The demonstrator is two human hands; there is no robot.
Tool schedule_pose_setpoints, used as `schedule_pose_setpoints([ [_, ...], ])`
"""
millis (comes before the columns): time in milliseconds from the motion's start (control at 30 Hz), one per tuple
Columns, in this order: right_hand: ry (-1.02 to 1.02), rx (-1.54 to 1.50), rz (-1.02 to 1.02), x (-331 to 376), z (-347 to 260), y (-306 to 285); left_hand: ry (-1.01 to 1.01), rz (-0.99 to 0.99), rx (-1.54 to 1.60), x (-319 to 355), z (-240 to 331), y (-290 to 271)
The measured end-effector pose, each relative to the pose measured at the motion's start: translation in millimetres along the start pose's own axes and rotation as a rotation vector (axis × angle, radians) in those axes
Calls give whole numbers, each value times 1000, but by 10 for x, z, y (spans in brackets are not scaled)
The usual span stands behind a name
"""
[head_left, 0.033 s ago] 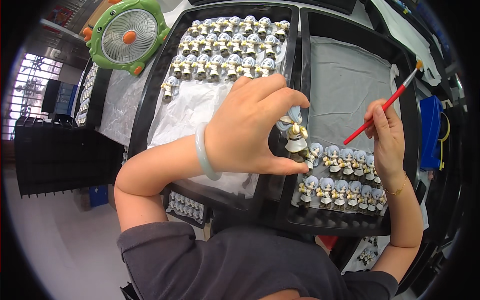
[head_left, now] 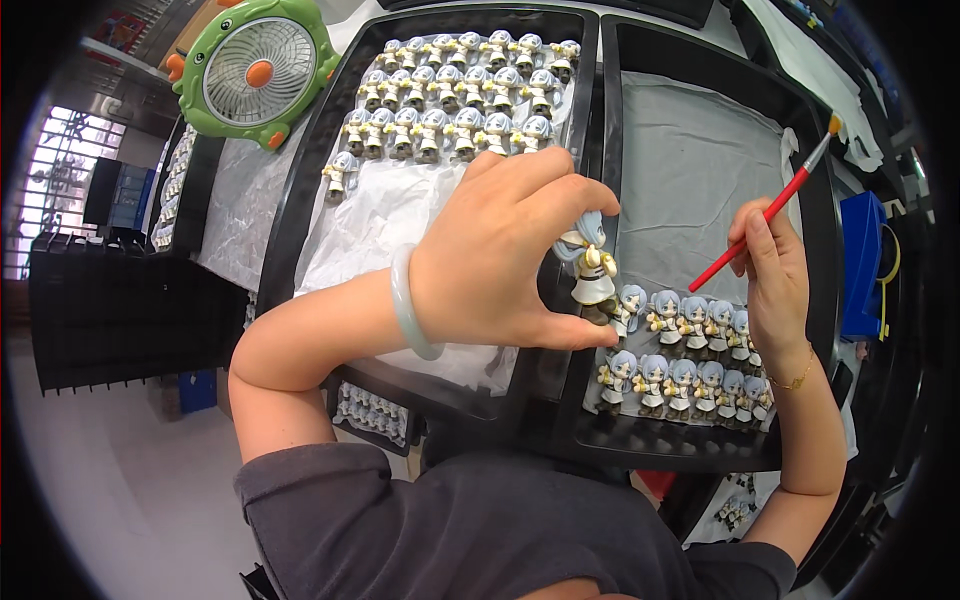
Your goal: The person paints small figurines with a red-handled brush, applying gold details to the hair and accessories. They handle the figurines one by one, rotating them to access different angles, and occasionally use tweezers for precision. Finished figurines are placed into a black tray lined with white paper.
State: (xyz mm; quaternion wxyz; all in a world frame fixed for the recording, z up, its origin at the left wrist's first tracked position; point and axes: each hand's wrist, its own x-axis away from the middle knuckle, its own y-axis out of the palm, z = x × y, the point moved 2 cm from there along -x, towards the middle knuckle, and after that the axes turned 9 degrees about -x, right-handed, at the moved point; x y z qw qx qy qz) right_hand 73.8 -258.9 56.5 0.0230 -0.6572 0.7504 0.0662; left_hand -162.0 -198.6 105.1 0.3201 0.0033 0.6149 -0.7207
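Figurine point(head_left: 590, 268) pinched in L hand point(head_left: 500, 265) grip; R hand point(head_left: 770, 275) w/ brush point(head_left: 775, 205)

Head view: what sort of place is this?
Probably a figurine-painting workbench in a small workshop: black trays hold rows of identical figurines, the left hand holds one figurine, and the right hand holds a red paintbrush.

**Bright, even light; heavy fisheye warp**

The scene was evenly and brightly lit from above, with only soft, faint shadows under the hands. Daylight blew out a window point(head_left: 60, 190) at the left to near white. The plastic sheet point(head_left: 400, 200) in the left tray showed mild glare. The centre was sharp; the figurines point(head_left: 680, 350) read clearly. Toward the rim, straight tray edges bent strongly, detail softened, and a black circular vignette closed off the corners.
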Motion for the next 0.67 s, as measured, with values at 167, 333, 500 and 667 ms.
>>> schedule_pose_setpoints([
  [167,-4,26,-55,-2,21,-12,23,35,-2,5,6,9],
  [333,18,59,-82,-12,30,14,22,-32,-31,9,-14,-35],
  [500,10,59,-92,9,42,-14,-259,280,398,-83,-636,-597],
  [667,34,4,-142,-1,-20,15,-420,-189,-273,482,-1501,-732],
])
